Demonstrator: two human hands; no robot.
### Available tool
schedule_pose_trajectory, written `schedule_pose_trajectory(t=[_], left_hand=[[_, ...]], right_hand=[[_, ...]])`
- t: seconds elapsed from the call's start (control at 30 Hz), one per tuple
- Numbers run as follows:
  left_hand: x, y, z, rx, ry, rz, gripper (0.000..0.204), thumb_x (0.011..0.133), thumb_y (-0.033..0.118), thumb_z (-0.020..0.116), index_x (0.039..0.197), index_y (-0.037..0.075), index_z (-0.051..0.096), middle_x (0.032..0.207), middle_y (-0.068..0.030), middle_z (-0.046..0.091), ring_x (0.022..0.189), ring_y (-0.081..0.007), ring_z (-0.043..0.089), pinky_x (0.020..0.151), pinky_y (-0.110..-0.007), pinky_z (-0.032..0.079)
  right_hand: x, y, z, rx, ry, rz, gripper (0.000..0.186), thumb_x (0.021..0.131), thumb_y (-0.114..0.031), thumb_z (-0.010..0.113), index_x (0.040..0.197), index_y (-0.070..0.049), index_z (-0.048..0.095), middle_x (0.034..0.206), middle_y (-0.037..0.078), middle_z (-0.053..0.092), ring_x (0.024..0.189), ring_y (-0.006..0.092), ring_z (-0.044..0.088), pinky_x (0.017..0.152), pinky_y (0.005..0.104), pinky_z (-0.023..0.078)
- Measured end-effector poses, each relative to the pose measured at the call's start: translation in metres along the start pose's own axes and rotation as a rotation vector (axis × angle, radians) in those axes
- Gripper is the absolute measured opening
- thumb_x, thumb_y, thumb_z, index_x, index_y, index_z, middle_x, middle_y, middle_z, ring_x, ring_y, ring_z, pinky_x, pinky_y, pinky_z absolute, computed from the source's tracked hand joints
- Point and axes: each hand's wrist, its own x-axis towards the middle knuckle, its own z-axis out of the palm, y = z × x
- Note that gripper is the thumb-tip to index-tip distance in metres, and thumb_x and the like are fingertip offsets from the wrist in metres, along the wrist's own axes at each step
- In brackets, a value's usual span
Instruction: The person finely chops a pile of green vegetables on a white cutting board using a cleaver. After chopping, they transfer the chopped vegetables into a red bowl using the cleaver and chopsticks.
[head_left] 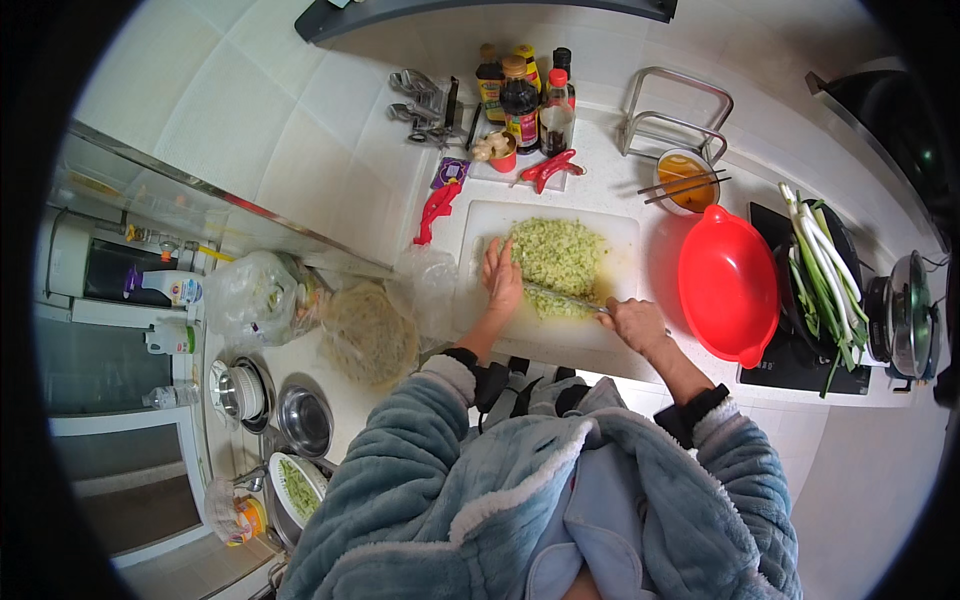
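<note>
We log two hands at work over a white cutting board (622,232) on the counter (655,226). A heap of finely chopped green vegetable (555,255) covers the middle of the board, some of it spread toward the near edge. A knife (562,296) lies across the nearer part of the heap, blade pointing left.

Right hand (635,325): fingers wrapped round the knife handle, grasping it. Left hand (502,275): at the left edge of the heap, beside the far end of the blade, fingers extended rather than clenched; we cannot tell whether they press on the blade or only touch the vegetable.

Risks, in our judgement:
1. A cut to the left fingers, should the blade swing or slip while they sit so near its tip; wet shreds underneath would make a slip likelier.
2. Spillage over the near edge of the board, caused by a hard sweep toward the body.
3. The board sliding, if moisture has got beneath it; its underside is hidden from us.
4. A knock to the red basin (728,285), just right of the board, if the right elbow or wrist swings wide.
</note>
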Motion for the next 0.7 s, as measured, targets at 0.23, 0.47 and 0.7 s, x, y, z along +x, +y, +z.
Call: schedule_pose_trajectory(t=[0.23, 0.47, 0.7], left_hand=[[0.005, -0.003, 0.002, 0.002, -0.068, 0.004, 0.051, 0.087, 0.009, 0.055, 0.136, 0.013, 0.042, 0.143, -0.0099, 0.031, 0.135, -0.0303, 0.027, 0.105, -0.05, 0.026], [0.003, -0.012, 0.008, -0.05, -0.094, 0.007, 0.048, 0.087, 0.007, 0.053, 0.134, 0.011, 0.043, 0.137, -0.0126, 0.043, 0.128, -0.0327, 0.039, 0.103, -0.047, 0.032], [0.006, -0.016, 0.016, -0.074, 0.058, -0.053, 0.046, 0.088, 0.005, 0.05, 0.133, 0.008, 0.043, 0.131, -0.0155, 0.048, 0.12, -0.0361, 0.047, 0.097, -0.044, 0.04]], right_hand=[[-0.016, -0.02, 0.02, 0.104, -0.012, 0.102, 0.041, 0.091, -0.045, 0.05, 0.085, -0.006, 0.063, 0.072, 0.018, 0.065, 0.069, 0.0362, 0.065, 0.065, 0.0463, 0.052], [-0.014, -0.009, 0.021, 0.065, 0.031, 0.043, 0.04, 0.09, -0.046, 0.051, 0.084, -0.008, 0.063, 0.068, 0.017, 0.065, 0.065, 0.0351, 0.065, 0.06, 0.045, 0.052], [0.007, 0.009, 0.012, -0.052, 0.072, -0.049, 0.044, 0.088, -0.05, 0.051, 0.083, -0.008, 0.065, 0.069, 0.016, 0.065, 0.066, 0.0341, 0.065, 0.058, 0.044, 0.051]])
